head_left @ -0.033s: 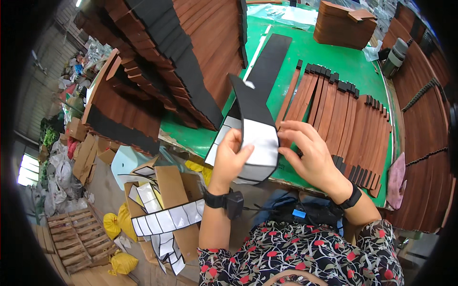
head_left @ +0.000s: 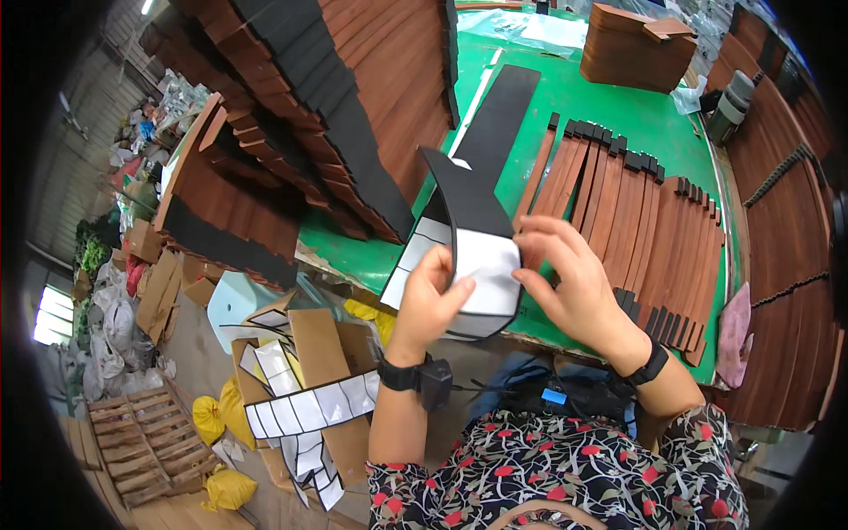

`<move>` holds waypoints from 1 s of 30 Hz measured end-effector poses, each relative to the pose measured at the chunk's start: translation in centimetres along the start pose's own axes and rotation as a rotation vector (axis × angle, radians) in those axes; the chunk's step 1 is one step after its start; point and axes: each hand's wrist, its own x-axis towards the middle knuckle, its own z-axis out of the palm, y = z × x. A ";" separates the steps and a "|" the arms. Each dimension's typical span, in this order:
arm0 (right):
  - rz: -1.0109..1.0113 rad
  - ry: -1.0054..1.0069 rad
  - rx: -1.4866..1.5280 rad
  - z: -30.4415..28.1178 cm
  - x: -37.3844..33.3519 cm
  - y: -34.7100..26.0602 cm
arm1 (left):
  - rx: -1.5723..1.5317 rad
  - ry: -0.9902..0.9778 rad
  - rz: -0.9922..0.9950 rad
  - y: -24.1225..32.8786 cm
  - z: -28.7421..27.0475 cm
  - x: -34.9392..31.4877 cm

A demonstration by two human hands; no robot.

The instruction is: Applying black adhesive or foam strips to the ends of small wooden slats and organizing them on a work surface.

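Observation:
My left hand (head_left: 430,300) pinches a bent black foam strip (head_left: 474,203) with white backing panels (head_left: 486,272), its thumb lying on the white face. At the strip's right edge, my right hand (head_left: 570,287) has its thumb and curled fingertips on the border; how much lies between them is partly hidden. The strip's upper end curls upward. Beneath it, more white-backed black sheet (head_left: 415,256) rests at the table's front edge. Beyond lies a flat, long black strip (head_left: 499,115) on the green table (head_left: 552,79), with a small white scrap (head_left: 461,163) by its near end.
Tall stacks of brown wood-grain boards (head_left: 389,71) with black ends rise at left. Rows of narrow brown slats (head_left: 609,194) lie at right, near a pink cloth (head_left: 733,336) and a grey bottle (head_left: 731,108). Lower left, a cardboard box (head_left: 318,344) holds white-backed strips (head_left: 314,404).
My left hand has shifted slightly right with the strip, and the strip's white face has turned a little. My right fingers remain at its edge.

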 end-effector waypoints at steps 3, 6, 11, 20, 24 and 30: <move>0.157 0.044 0.082 0.2 0.8 -0.4 | -0.091 -0.111 -0.109 2.2 1.1 -2.5; 0.364 -0.049 0.517 0.8 0.3 0.1 | -0.092 -0.251 -0.138 3.2 1.5 -3.9; 0.126 -0.033 0.356 0.9 -1.0 -2.0 | -0.182 -0.059 0.030 0.9 1.0 -4.3; -0.041 -0.066 0.067 -1.2 -2.6 -1.0 | -0.263 0.122 -0.149 1.0 2.5 -3.8; -0.105 -0.060 -0.059 -1.8 -2.5 -1.9 | -0.248 0.119 -0.144 1.5 3.6 -3.9; -0.150 -0.138 -0.243 -2.0 -2.4 -2.3 | -0.211 0.078 -0.170 1.0 3.5 -3.9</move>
